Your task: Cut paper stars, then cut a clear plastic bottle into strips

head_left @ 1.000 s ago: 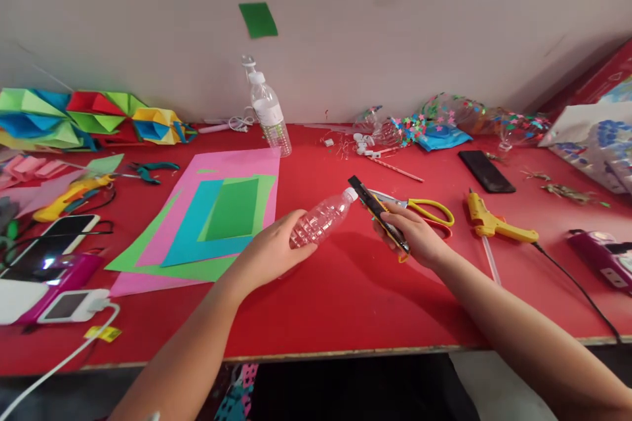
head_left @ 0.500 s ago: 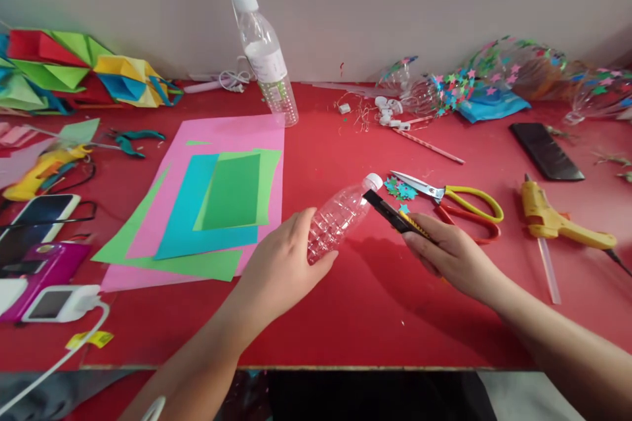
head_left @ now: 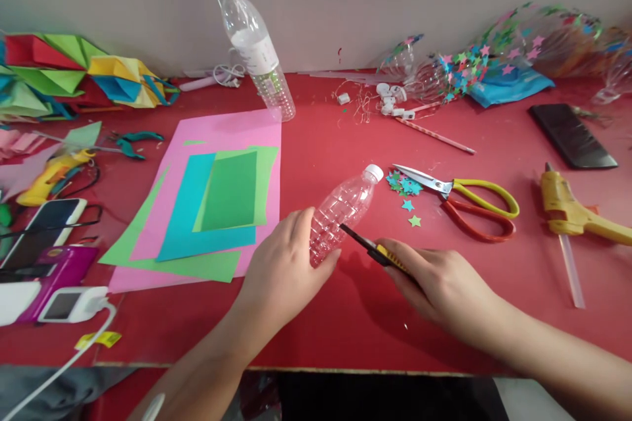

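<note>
My left hand (head_left: 281, 266) is wrapped round the lower part of a clear plastic bottle (head_left: 345, 205), which tilts with its white cap toward the upper right. In my right hand (head_left: 439, 283) is a black and yellow utility knife (head_left: 378, 253), its dark blade pointing up and left at the bottle's side. Whether the blade tip touches the plastic I cannot tell. Just beyond the bottle's cap lies a small heap of star sequins (head_left: 405, 184). Scissors (head_left: 459, 200) with yellow and red handles rest open beside the stars.
Coloured paper sheets (head_left: 269, 131) lie left of my hands on the red table (head_left: 320, 322). A taller bottle (head_left: 257, 46) stands near the wall. To the right are a yellow glue gun (head_left: 563, 207) and a black phone (head_left: 573, 135). Folded paper shapes (head_left: 49, 66) sit at back left.
The knife has swung from near the bottle's cap down to its side, its blade now pointing left. My left hand keeps its hold on the bottle. The view has shifted closer.
</note>
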The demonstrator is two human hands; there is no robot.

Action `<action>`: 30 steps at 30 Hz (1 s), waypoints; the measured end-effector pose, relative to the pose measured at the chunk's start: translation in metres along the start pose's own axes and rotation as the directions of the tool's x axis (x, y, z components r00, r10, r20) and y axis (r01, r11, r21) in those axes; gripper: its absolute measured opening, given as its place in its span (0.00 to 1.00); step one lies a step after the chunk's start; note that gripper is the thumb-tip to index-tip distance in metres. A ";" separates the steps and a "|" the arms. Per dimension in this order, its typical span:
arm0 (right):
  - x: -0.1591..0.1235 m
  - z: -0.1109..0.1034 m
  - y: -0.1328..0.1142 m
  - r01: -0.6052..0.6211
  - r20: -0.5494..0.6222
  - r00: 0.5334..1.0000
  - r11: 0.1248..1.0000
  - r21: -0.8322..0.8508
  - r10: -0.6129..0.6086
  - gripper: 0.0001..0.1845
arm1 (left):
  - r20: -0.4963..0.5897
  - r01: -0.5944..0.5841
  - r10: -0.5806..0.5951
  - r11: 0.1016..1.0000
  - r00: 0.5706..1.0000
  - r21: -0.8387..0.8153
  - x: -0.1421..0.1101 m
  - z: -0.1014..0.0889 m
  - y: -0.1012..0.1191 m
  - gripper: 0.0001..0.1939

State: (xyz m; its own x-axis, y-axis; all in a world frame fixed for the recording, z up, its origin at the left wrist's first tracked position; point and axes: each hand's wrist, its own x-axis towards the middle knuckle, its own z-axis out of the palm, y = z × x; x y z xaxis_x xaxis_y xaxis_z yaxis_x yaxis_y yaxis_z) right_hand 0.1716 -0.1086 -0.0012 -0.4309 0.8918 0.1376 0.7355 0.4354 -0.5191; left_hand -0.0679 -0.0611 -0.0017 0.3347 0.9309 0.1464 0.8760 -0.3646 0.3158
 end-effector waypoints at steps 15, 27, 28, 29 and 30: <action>-0.002 0.007 -0.014 0.052 -0.001 0.999 0.973 -0.223 -0.054 0.15 | -0.021 -0.069 0.073 0.985 0.997 0.159 0.000 -0.005 0.011 0.27; 0.011 0.002 -0.014 -0.014 0.124 0.991 0.942 -0.336 0.059 0.08 | 0.013 -0.029 0.029 0.999 0.999 0.030 0.006 -0.005 0.003 0.29; 0.014 0.000 -0.014 -0.036 0.151 0.984 0.940 -0.339 0.091 0.08 | 0.030 -0.016 0.015 1.000 0.999 0.023 0.007 -0.005 0.003 0.28; 0.018 -0.003 -0.014 -0.050 0.176 0.977 0.937 -0.346 0.118 0.08 | 0.054 -0.001 0.000 1.000 0.999 0.021 0.009 -0.006 0.003 0.28; 0.022 -0.005 -0.014 -0.058 0.203 0.969 0.935 -0.351 0.137 0.07 | 0.079 0.015 -0.017 1.000 0.997 0.026 0.010 -0.006 0.004 0.28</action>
State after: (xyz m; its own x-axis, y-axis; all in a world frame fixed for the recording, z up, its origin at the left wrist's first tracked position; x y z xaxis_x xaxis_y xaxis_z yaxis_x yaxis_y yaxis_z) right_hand 0.1544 -0.0947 0.0135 -0.4234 0.8993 -0.1093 0.8960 0.3979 -0.1970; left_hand -0.0628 -0.0531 0.0067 0.3465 0.9357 0.0669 0.8894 -0.3504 0.2936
